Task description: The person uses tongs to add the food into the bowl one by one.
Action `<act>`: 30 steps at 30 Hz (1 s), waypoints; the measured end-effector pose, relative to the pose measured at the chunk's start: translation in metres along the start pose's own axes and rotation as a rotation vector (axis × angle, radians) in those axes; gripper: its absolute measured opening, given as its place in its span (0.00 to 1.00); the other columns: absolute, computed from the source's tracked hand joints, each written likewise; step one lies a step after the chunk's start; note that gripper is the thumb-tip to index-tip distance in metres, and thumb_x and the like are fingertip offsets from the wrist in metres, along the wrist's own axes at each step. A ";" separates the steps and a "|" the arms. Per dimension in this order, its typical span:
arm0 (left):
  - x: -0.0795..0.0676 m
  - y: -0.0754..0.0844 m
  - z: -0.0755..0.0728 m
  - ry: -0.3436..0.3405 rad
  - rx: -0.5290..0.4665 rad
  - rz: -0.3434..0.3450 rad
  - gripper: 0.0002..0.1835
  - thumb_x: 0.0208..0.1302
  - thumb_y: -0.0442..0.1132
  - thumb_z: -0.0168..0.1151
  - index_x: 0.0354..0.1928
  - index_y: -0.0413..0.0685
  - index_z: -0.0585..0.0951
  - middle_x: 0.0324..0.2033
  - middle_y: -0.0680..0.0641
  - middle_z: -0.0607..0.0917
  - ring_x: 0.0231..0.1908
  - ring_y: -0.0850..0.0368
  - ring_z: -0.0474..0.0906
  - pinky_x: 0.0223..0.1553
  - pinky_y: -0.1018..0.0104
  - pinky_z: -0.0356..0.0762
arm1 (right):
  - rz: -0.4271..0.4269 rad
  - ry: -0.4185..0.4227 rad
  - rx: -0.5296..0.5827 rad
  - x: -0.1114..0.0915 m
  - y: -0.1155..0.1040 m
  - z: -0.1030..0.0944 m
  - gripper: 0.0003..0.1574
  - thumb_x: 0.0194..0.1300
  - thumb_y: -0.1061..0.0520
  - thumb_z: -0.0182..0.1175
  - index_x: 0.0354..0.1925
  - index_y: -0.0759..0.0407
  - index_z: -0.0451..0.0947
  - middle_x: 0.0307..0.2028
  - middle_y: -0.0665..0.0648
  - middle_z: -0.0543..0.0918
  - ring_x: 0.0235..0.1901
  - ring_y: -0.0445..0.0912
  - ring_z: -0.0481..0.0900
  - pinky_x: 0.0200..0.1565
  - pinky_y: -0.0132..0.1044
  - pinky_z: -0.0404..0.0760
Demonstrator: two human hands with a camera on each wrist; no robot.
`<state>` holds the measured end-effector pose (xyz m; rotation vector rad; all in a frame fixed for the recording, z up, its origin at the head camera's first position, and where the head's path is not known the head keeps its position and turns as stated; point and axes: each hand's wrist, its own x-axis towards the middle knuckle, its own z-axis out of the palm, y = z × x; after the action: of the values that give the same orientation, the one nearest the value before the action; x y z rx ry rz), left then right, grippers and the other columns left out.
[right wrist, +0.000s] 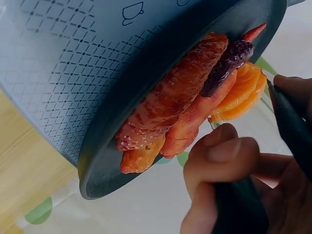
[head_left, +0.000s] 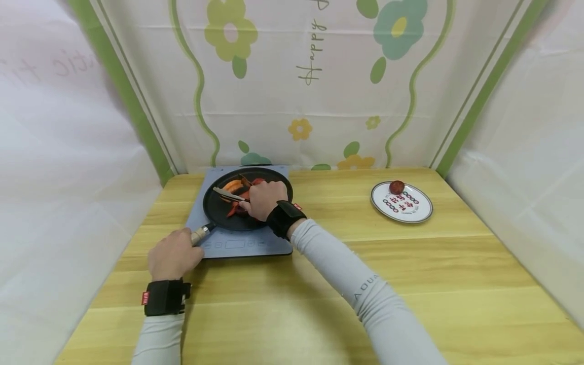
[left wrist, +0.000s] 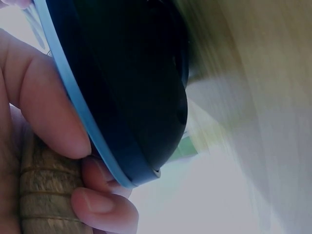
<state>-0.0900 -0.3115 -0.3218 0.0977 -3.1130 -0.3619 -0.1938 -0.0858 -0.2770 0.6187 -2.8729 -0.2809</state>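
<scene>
My left hand (head_left: pixel 175 255) grips the wooden handle (head_left: pixel 199 235) of a black frying pan (head_left: pixel 215 214). In the left wrist view, thumb and fingers curl round the ringed wood. Over the pan, my right hand (head_left: pixel 266 199) holds tongs (head_left: pixel 228 194) with dark arms. In the right wrist view, the tong tips lie on either side of an orange, striped food piece (right wrist: pixel 241 95). Beside it in the pan are a glossy reddish-brown piece (right wrist: pixel 170 97), a dark purple piece (right wrist: pixel 228 66) and other reddish pieces. The right hand partly hides the food in the head view.
Under the pan is a flat grey-blue induction cooker (head_left: pixel 248 246) on the wooden table (head_left: pixel 356 284). To the right stands a white plate (head_left: pixel 422 210) with a round dark-red piece (head_left: pixel 396 187) on it. Patterned cloth (head_left: pixel 274 96) hangs behind, with white cloth at both sides.
</scene>
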 end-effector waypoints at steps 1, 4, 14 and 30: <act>0.000 0.000 0.000 -0.005 0.000 -0.002 0.07 0.48 0.41 0.52 0.28 0.46 0.68 0.24 0.46 0.68 0.21 0.51 0.65 0.20 0.58 0.60 | 0.002 0.001 0.007 0.000 0.000 0.000 0.34 0.65 0.25 0.38 0.17 0.44 0.69 0.14 0.46 0.67 0.15 0.45 0.70 0.17 0.40 0.65; 0.001 0.001 0.000 -0.005 0.005 -0.001 0.08 0.48 0.41 0.52 0.29 0.46 0.69 0.24 0.46 0.68 0.21 0.51 0.65 0.20 0.58 0.60 | 0.013 0.019 0.042 0.000 -0.001 0.001 0.34 0.65 0.25 0.40 0.16 0.45 0.68 0.14 0.47 0.66 0.15 0.45 0.69 0.17 0.40 0.64; 0.003 0.000 0.001 -0.011 0.013 0.001 0.08 0.47 0.41 0.52 0.29 0.46 0.69 0.24 0.45 0.68 0.22 0.50 0.65 0.20 0.58 0.60 | 0.049 0.109 0.129 -0.003 -0.001 0.013 0.34 0.61 0.23 0.43 0.16 0.45 0.67 0.15 0.47 0.67 0.15 0.46 0.68 0.16 0.40 0.62; -0.001 -0.001 0.001 -0.015 0.002 -0.008 0.08 0.48 0.41 0.52 0.29 0.46 0.68 0.24 0.46 0.68 0.22 0.51 0.65 0.20 0.58 0.60 | 0.065 0.118 0.151 -0.006 -0.002 0.010 0.35 0.59 0.20 0.41 0.21 0.45 0.69 0.16 0.47 0.68 0.15 0.45 0.68 0.16 0.39 0.63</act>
<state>-0.0894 -0.3119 -0.3228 0.1087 -3.1288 -0.3619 -0.1895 -0.0838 -0.2884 0.5466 -2.8115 -0.0173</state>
